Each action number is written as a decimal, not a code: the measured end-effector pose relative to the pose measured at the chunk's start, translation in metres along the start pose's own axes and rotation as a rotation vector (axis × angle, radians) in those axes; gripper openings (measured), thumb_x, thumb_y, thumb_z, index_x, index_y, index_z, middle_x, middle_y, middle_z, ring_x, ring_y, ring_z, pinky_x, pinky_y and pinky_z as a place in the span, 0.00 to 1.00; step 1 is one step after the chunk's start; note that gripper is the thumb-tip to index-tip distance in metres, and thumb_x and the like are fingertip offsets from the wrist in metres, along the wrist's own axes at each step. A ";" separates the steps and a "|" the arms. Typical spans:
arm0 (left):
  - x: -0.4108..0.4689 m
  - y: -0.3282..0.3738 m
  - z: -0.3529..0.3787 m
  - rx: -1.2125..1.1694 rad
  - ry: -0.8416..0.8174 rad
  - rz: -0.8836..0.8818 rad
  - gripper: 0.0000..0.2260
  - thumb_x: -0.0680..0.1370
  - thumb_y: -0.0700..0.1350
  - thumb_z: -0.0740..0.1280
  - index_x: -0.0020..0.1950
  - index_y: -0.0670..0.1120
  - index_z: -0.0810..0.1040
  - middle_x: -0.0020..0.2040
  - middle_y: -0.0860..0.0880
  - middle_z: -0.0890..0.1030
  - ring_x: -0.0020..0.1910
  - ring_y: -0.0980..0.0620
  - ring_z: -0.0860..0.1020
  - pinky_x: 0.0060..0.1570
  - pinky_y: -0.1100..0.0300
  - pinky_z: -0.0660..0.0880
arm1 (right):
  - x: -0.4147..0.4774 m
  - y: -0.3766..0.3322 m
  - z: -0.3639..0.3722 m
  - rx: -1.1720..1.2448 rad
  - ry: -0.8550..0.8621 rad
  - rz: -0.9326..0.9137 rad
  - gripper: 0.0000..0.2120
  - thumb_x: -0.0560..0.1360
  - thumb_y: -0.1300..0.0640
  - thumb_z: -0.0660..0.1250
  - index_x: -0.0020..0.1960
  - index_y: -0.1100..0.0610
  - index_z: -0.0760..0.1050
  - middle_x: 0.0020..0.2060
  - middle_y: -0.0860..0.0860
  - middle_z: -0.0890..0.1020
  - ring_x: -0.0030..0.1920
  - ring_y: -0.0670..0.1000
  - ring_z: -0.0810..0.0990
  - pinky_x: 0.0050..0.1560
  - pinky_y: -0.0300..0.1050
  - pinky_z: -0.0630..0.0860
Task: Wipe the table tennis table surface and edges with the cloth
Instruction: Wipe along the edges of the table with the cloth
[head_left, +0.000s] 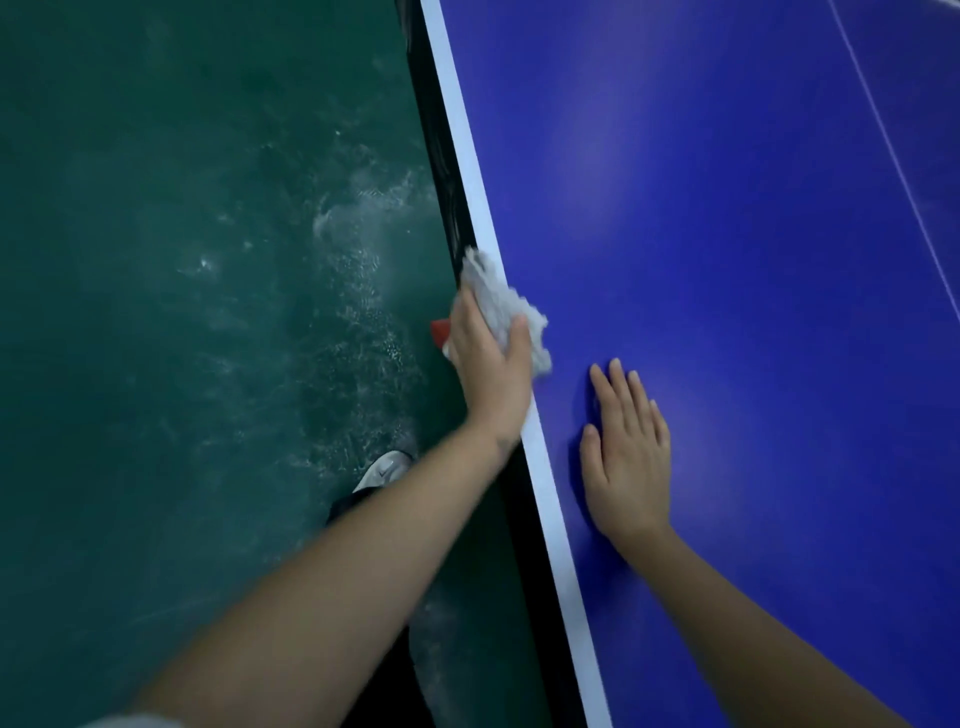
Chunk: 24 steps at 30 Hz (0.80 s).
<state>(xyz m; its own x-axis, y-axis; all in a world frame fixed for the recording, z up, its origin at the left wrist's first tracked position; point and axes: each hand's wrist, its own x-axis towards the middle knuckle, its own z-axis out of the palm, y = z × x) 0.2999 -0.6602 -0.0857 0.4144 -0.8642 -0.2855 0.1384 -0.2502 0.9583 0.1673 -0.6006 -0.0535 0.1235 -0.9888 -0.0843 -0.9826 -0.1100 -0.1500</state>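
Note:
The blue table tennis table (727, 208) fills the right half of the view, with a white border line (470, 182) along its left edge. A white crumpled cloth (498, 299) lies over that edge. My left hand (488, 364) grips the cloth, thumb on top of the table, fingers wrapped down over the side. My right hand (626, 452) rests flat on the blue surface just right of the border, fingers straight and together, holding nothing.
A dark green scuffed floor (182, 312) lies to the left of the table. My shoe (384, 470) stands on it close to the table's side. A small red object (440, 329) shows below the edge behind my left hand. A thin white centre line (893, 156) crosses the far right.

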 end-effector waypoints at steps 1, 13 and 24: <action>0.032 0.010 0.000 -0.020 -0.011 0.005 0.28 0.79 0.43 0.61 0.76 0.45 0.53 0.74 0.44 0.60 0.73 0.48 0.60 0.72 0.47 0.58 | 0.000 0.000 0.000 0.000 0.001 -0.003 0.28 0.76 0.50 0.44 0.75 0.53 0.57 0.75 0.48 0.58 0.75 0.46 0.52 0.74 0.45 0.46; 0.215 0.081 0.000 -0.017 -0.004 0.017 0.29 0.80 0.41 0.58 0.77 0.49 0.49 0.73 0.45 0.62 0.66 0.49 0.69 0.55 0.59 0.77 | 0.003 -0.002 -0.004 -0.016 -0.023 0.002 0.27 0.75 0.54 0.49 0.74 0.55 0.59 0.73 0.52 0.62 0.74 0.52 0.56 0.73 0.48 0.50; 0.038 0.021 -0.002 -0.058 -0.051 -0.059 0.30 0.79 0.43 0.62 0.70 0.67 0.48 0.73 0.61 0.56 0.72 0.63 0.57 0.73 0.53 0.58 | 0.012 -0.002 -0.005 -0.024 -0.045 -0.013 0.37 0.68 0.54 0.53 0.77 0.48 0.48 0.77 0.45 0.50 0.76 0.45 0.46 0.71 0.46 0.51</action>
<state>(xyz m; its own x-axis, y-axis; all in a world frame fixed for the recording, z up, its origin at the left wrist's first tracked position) 0.3210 -0.6976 -0.0766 0.3583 -0.8700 -0.3386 0.2137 -0.2766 0.9369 0.1701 -0.6127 -0.0492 0.1417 -0.9817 -0.1273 -0.9838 -0.1254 -0.1280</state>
